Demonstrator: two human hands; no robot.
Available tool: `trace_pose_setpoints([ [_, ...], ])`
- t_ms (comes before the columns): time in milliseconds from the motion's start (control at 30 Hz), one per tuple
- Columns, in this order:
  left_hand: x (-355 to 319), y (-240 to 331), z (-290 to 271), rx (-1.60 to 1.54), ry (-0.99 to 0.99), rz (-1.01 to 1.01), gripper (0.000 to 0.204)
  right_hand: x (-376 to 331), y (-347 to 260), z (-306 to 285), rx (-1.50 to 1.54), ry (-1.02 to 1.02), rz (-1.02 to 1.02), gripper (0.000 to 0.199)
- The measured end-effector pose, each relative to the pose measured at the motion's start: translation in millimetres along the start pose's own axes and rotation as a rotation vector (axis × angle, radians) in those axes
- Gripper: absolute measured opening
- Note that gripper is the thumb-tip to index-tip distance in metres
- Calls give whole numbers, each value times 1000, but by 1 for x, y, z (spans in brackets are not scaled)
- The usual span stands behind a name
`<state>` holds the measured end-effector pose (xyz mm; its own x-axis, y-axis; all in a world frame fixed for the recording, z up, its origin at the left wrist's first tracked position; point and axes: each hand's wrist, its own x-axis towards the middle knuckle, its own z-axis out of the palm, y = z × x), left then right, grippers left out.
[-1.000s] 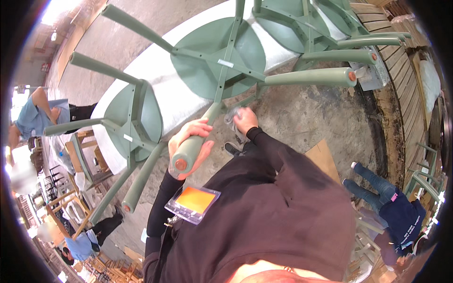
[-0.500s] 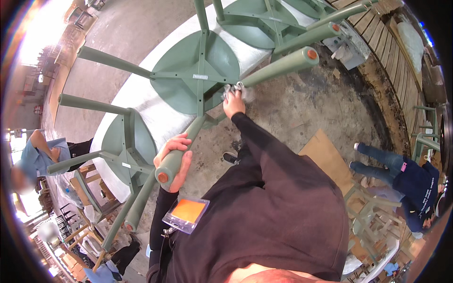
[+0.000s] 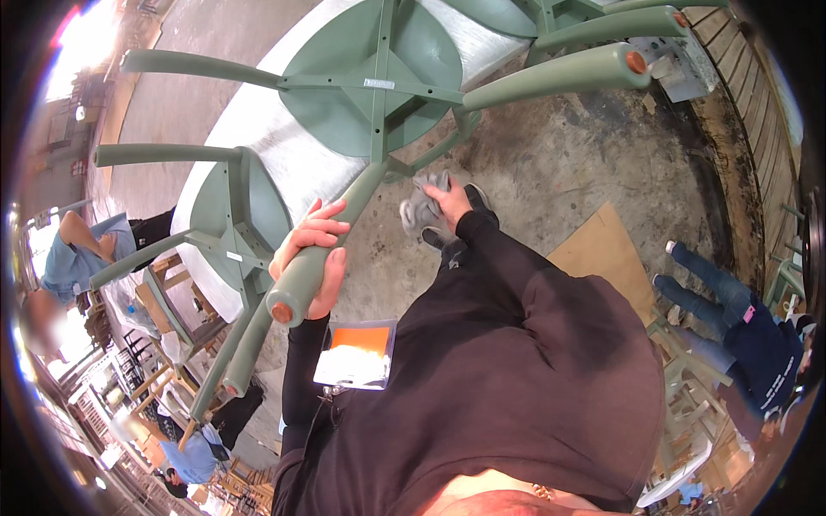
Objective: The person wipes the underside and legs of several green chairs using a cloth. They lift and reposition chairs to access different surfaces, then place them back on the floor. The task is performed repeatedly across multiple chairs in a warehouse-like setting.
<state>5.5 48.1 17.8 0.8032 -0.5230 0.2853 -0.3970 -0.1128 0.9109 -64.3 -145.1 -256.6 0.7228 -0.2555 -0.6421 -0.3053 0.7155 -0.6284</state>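
An upside-down green chair (image 3: 323, 64) with a round seat rests on a white-covered surface (image 3: 318, 159), its legs pointing up and outward. My left hand (image 3: 310, 254) is wrapped round its near leg (image 3: 354, 198), close to the orange-brown end cap. In my right hand (image 3: 453, 205) is a crumpled grey cloth (image 3: 420, 209). That hand and cloth are apart from the chair, over the floor near my shoes. Beside it on the left stands a second upturned green chair (image 3: 215, 211), and a third (image 3: 495, 13) is cut off at the top right.
A person in light blue (image 3: 107, 245) stands at the left; another in dark blue (image 3: 761, 353) is at the right. Brown cardboard (image 3: 607, 258) lies on the concrete floor. A grey box (image 3: 684, 73) sits beside wooden slats (image 3: 748, 103) at the upper right.
My right hand has drawn the cloth back from the chair's far-right leg joint toward my body. My left hand keeps its hold on the near leg. The view has shifted.
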Motion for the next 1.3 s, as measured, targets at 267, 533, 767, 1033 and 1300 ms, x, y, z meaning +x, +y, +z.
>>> trace_pose_setpoints([
  [267,4,-4,30,-110,243,-41,28,115,93,73,-951,166,-266,93],
  [533,-9,-9,37,-82,302,-25,32,201,106,22,-989,-99,-97,81],
  [767,3,-12,32,-85,401,-46,32,58,37,54,-41,-362,-63,85],
  [1033,11,-10,29,-97,314,-21,31,205,107,12,-838,-110,-218,75],
  [1300,-1,-19,28,-146,332,-41,29,136,40,0,-462,-468,-121,71],
])
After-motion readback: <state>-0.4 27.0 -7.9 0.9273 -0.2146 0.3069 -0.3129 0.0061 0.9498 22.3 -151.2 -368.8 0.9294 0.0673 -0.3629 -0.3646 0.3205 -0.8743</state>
